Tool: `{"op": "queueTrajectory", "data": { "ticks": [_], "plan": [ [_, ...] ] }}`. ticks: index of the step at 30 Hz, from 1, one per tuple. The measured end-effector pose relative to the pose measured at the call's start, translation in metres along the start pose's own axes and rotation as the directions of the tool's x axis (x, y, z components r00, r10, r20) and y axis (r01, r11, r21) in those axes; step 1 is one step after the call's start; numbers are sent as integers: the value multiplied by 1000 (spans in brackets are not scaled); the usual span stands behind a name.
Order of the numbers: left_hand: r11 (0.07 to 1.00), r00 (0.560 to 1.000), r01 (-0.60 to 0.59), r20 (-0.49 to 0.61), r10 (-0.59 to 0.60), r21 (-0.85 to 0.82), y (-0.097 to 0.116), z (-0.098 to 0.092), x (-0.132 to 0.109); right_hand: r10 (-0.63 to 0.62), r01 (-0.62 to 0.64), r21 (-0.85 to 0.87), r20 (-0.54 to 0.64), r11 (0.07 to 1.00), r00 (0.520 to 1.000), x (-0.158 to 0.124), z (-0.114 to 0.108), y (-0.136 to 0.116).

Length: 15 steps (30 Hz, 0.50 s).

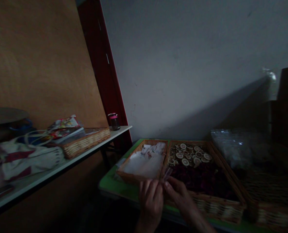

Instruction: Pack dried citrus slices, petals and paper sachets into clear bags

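My left hand [150, 197] and my right hand [179, 194] meet at the front edge of the baskets, both with fingers closed. Between the fingertips a small clear plastic packet [167, 174] sticks up; its lower part is hidden by the fingers. Just beyond is a wicker basket [127, 177] holding a white sheet or bag and small packets [155, 149]. To its right, a larger wicker basket [218, 205] contains pale round dried slices [185, 161] at the back and dark purple dried pieces [204, 179] in front.
The baskets stand on a green table [107, 181]. Clear plastic bags [233, 145] and another wicker basket [275, 212] are at right. On the left, a white shelf [124, 128] bears a pink-lidded jar [114, 121], a long basket [85, 142] and a cloth bag [32, 160].
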<state>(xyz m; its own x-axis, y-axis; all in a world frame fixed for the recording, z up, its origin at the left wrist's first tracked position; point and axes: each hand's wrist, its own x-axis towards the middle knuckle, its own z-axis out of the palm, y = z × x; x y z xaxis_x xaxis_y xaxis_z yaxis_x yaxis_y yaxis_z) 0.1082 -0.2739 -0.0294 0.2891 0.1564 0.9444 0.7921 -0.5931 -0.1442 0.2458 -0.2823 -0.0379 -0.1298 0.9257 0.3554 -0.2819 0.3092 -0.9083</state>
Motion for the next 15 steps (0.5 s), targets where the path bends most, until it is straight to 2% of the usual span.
{"op": "queueTrajectory", "data": {
  "ticks": [3,6,11,15],
  "plan": [
    [999,999,-1,-47,-1,-41,17,-1,-4,62,-61,18,-74,998,995,-2,-1,4],
    [993,995,65,-69,-71,-98,27,-4,-7,64,-64,8,-138,998,988,-2,-8,0],
    [987,999,41,21,-38,-156,27,-18,-16,75,-78,-59,-46,995,996,-3,-19,-17],
    [957,985,166,78,-151,-237,22,-33,-19,126,-127,-138,-12,982,992,-6,-23,-28]
  ]
}}
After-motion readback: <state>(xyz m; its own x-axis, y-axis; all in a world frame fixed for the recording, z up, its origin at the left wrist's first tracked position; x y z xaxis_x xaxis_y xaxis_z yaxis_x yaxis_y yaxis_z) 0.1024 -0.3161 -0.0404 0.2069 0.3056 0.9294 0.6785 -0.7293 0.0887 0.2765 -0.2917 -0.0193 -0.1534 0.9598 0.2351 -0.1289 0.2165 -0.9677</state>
